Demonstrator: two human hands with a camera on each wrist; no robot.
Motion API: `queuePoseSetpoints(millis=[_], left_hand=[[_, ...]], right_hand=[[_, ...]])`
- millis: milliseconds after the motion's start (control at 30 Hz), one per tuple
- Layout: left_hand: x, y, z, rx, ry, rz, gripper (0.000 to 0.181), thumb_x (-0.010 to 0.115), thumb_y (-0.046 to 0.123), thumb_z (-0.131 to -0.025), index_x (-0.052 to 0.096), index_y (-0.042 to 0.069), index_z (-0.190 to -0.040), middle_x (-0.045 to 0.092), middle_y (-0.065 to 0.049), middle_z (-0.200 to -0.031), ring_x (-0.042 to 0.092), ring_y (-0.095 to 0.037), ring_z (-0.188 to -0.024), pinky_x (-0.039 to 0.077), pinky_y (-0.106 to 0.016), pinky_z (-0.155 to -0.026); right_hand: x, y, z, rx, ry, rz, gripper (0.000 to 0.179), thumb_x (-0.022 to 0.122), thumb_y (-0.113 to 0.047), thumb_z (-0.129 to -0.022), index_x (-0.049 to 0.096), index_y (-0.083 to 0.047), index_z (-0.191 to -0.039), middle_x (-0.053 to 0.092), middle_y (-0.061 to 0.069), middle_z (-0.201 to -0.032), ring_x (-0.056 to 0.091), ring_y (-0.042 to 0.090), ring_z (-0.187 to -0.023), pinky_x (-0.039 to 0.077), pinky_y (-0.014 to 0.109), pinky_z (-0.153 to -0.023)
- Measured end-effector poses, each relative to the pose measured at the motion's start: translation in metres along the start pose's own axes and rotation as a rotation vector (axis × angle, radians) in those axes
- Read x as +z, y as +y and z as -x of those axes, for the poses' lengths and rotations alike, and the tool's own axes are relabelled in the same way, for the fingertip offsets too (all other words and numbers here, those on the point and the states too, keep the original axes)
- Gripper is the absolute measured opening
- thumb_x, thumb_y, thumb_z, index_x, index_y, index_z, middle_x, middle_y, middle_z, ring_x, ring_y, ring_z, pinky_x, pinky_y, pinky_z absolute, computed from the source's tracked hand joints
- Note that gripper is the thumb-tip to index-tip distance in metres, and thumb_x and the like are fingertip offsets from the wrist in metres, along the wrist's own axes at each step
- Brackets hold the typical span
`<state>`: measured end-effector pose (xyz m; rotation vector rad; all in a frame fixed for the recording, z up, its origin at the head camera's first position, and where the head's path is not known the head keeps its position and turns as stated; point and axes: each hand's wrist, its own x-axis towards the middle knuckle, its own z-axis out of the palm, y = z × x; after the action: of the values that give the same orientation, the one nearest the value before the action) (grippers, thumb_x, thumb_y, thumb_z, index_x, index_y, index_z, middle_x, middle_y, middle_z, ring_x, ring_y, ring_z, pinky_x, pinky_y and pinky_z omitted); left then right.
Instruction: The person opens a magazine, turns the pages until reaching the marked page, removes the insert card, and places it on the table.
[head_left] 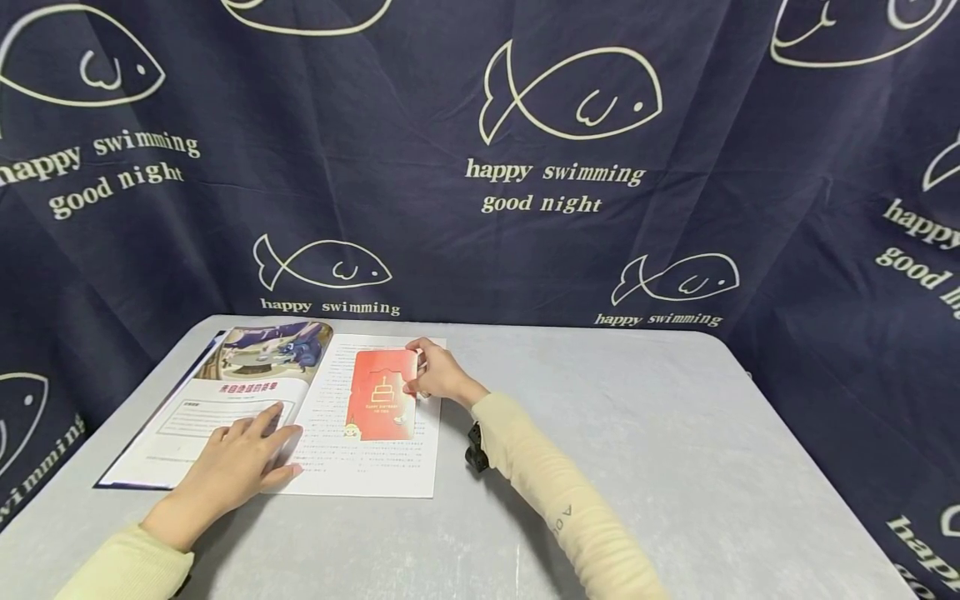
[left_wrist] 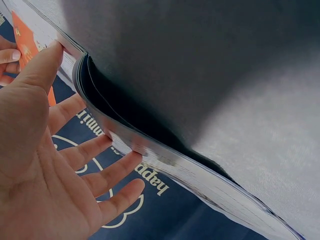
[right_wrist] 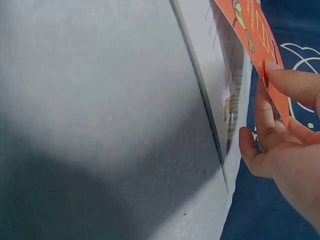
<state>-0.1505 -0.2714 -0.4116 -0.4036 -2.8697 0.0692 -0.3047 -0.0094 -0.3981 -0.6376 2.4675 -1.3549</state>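
Observation:
An open book [head_left: 322,475] lies on the table, its left page showing a picture and a boxed text, its right page printed with lines. Over the right page is a red card [head_left: 378,392] with a gold cake drawing. My right hand [head_left: 442,373] pinches the card's right edge between thumb and fingers, as the right wrist view shows with the orange-red card [right_wrist: 257,37]. My left hand [head_left: 240,454] rests on the book near the central fold, fingers spread and fairly straight. The left wrist view shows the left hand [left_wrist: 55,150] touching the pages by the curved fold at the book's near edge.
The grey table [head_left: 615,442] extends to the right of the book. Behind it hangs a dark blue curtain [head_left: 435,233] with white fish outlines and lettering. A small black device [head_left: 476,448] sits at the right wrist.

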Motion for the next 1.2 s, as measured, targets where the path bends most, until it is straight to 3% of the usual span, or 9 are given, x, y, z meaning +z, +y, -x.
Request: queuePoseSetpoints(millis=[167,533,800,1033,1200], left_hand=[[0.000,0.000,0.000,0.002,0.003,-0.002,0.050,0.069,0.045,-0.073,0.062,0.014,-0.112,0.050,-0.021,-0.127,0.055,-0.045,-0.097,0.041,-0.060,-0.073],[-0.002,0.001,-0.001,0.001,0.001,0.009,0.050,0.069,0.045,-0.073,0.062,0.015,-0.112,0.050,-0.021,-0.127,0.055,-0.044,-0.097,0.041,-0.059,-0.073],[-0.001,0.001,-0.001,0.003,0.002,0.010,0.049,0.069,0.045,-0.073,0.062,0.015,-0.112,0.050,-0.021,-0.127,0.055,-0.044,-0.096,0.041,-0.059,-0.072],[-0.002,0.001,0.000,0.001,0.002,0.010,0.050,0.069,0.045,-0.073,0.062,0.015,-0.112,0.050,-0.021,-0.127,0.055,-0.044,-0.096,0.042,-0.059,-0.072],[-0.003,0.001,0.000,0.004,0.003,0.009,0.050,0.069,0.045,-0.073,0.062,0.014,-0.112,0.050,-0.022,-0.127,0.055,-0.044,-0.095,0.042,-0.058,-0.072]], right_hand=[[0.000,0.000,0.001,0.011,-0.017,-0.091,0.065,0.065,0.012,-0.073,0.040,-0.002,-0.131,0.051,0.013,-0.082,0.048,0.010,-0.049,0.040,0.020,-0.045],[0.000,0.001,0.004,0.068,-0.019,-0.302,0.063,0.060,0.017,-0.074,0.040,-0.003,-0.130,0.045,0.005,-0.076,0.054,0.015,-0.056,0.043,0.027,-0.053],[-0.004,-0.001,0.009,0.064,-0.005,-0.302,0.061,0.063,0.013,-0.074,0.042,-0.006,-0.129,0.049,0.004,-0.072,0.053,0.020,-0.055,0.044,0.027,-0.054],[-0.009,0.001,0.016,0.044,-0.002,-0.288,0.059,0.063,0.013,-0.073,0.044,-0.005,-0.126,0.048,0.003,-0.073,0.058,0.016,-0.059,0.053,0.034,-0.065],[-0.015,0.003,0.022,0.043,0.001,-0.273,0.060,0.065,0.013,-0.072,0.045,-0.005,-0.125,0.046,0.003,-0.072,0.050,0.010,-0.056,0.042,0.022,-0.055]])
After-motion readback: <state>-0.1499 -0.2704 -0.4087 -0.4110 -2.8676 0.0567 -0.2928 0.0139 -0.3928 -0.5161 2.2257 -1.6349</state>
